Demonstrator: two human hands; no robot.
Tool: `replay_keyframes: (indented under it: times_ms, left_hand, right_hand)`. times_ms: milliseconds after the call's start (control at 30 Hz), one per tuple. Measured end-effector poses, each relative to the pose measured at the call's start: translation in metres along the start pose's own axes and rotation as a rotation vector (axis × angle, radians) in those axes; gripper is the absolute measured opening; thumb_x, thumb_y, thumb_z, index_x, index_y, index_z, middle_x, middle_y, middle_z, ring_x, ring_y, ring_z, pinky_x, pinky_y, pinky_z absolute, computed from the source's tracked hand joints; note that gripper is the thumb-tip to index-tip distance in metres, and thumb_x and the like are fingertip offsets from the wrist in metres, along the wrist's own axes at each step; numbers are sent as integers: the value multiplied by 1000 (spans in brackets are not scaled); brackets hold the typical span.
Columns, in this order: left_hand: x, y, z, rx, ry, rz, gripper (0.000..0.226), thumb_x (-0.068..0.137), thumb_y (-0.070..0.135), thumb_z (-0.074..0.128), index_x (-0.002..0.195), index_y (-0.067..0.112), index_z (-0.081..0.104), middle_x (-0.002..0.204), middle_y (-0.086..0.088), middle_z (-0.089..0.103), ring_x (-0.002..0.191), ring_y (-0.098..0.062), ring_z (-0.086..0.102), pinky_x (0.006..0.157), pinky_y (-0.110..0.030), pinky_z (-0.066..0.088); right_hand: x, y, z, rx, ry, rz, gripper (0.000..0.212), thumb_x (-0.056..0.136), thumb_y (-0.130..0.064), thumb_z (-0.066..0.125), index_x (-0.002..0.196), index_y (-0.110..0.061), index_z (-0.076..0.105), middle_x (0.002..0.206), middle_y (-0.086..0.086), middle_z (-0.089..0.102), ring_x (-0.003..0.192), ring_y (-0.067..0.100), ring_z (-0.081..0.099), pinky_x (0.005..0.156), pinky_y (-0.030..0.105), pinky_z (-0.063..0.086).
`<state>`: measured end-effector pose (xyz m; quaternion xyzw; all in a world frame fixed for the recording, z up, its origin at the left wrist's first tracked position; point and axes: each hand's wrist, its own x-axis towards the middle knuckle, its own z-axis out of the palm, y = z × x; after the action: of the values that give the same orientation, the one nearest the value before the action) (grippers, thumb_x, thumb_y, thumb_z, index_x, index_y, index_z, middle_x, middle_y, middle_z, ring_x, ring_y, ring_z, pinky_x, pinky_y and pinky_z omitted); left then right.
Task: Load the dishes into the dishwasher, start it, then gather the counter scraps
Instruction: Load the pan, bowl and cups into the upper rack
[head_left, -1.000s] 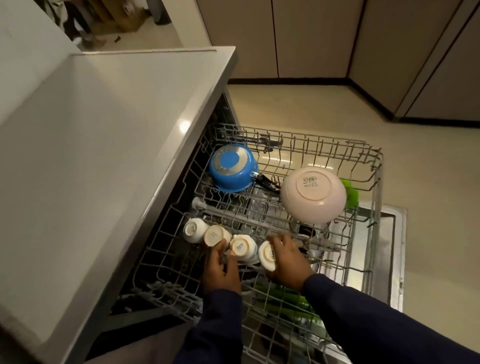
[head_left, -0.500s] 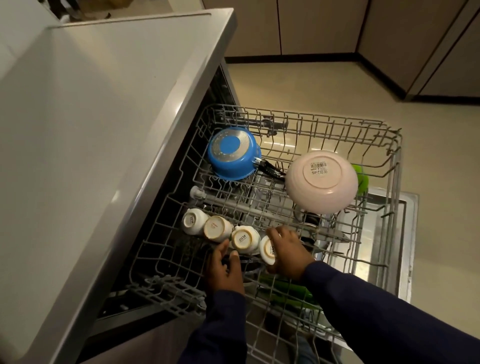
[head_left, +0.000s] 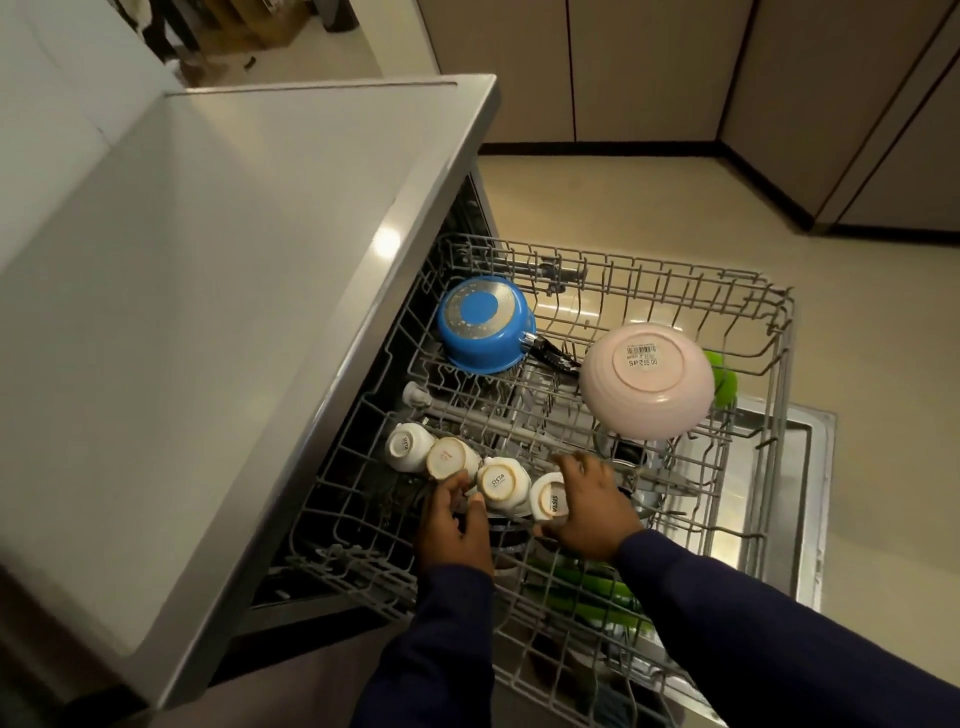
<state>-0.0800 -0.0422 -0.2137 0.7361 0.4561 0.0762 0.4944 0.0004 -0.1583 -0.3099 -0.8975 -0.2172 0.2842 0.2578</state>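
White cups (head_left: 503, 484) lie in a row in the grey rack (head_left: 675, 291), low in the middle of the frame. The right hand (head_left: 589, 512) grips the end cup (head_left: 549, 499). The left hand (head_left: 452, 525) pinches beside another.

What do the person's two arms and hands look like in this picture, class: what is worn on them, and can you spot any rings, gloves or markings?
Both arms wear long dark navy-blue sleeves of plain, unmarked fabric, reaching down to the wrists. The left hand and the right hand are bare: no gloves show. No ring, watch or bracelet can be seen on the visible parts. The sleeves show no logo, stripe or cuff button.
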Motion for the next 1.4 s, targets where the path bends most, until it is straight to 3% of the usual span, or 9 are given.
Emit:
replay_keyframes:
  times_ms: [167,300,467,633,800,933,1033,1167,1400]
  left_hand:
    - [-23,38,-24,23,94,139,51,70,31,47,112,6,61,118,-14,60,108,-26,57,94,-40,48]
    - [-49,73,-61,-6,136,251,63,64,46,40,112,11,62,116,-6,60,106,-22,59,93,-39,49]
    - [-81,92,-131,-54,211,355,38,76,25,48,109,12,63,105,7,58,102,-13,58,93,-32,48]
    - [-103,79,-239,-131,378,403,28,85,16,53,113,16,60,107,12,53,101,-5,52,90,-25,46]
    - [-127,24,-377,-100,599,353,30,87,11,56,117,11,59,122,-5,57,111,-17,54,99,-32,44]
    - [-152,-37,-486,-20,746,254,32,88,16,55,121,13,56,126,-5,54,117,-18,51,101,-32,41]
    - [-173,-72,-549,8,826,158,34,90,19,53,124,15,53,128,-4,51,119,-18,49,101,-29,39]
    - [-194,-105,-605,20,900,65,38,91,20,52,129,14,49,133,-5,47,123,-18,46,101,-27,36]
    - [-188,-132,-656,21,926,-5,45,92,24,51,135,18,41,141,-4,40,129,-18,40,104,-30,35]
  right_hand:
    - [-23,-34,-29,19,153,-80,75,78,-46,66,139,-19,31,141,9,30,132,27,30,108,36,31]
    - [-51,-95,-56,179,297,-272,50,82,-30,66,125,-14,47,125,7,43,117,23,42,95,29,35]
    - [-90,-196,-62,378,337,-561,26,79,-26,61,100,-12,57,99,-3,49,90,15,53,78,30,47]
    - [-134,-301,-39,351,290,-831,33,77,-38,49,96,-11,56,97,-7,48,87,-12,46,68,10,38]
    - [-184,-412,27,357,236,-988,36,77,-40,52,98,-11,56,97,-7,46,81,4,48,70,17,41]
    - [-223,-486,86,315,194,-1078,32,79,-21,68,106,-11,55,102,-7,42,88,9,50,77,30,46]
    - [-247,-527,119,282,140,-1117,35,80,-20,70,110,-13,53,105,-8,39,86,10,49,80,26,43]
    - [-265,-570,148,196,30,-1134,43,82,-24,68,119,-15,48,115,-7,35,100,8,45,87,22,37]
    - [-242,-628,176,-1,-86,-1034,62,81,-23,66,135,-17,37,138,6,30,123,23,43,101,28,38]
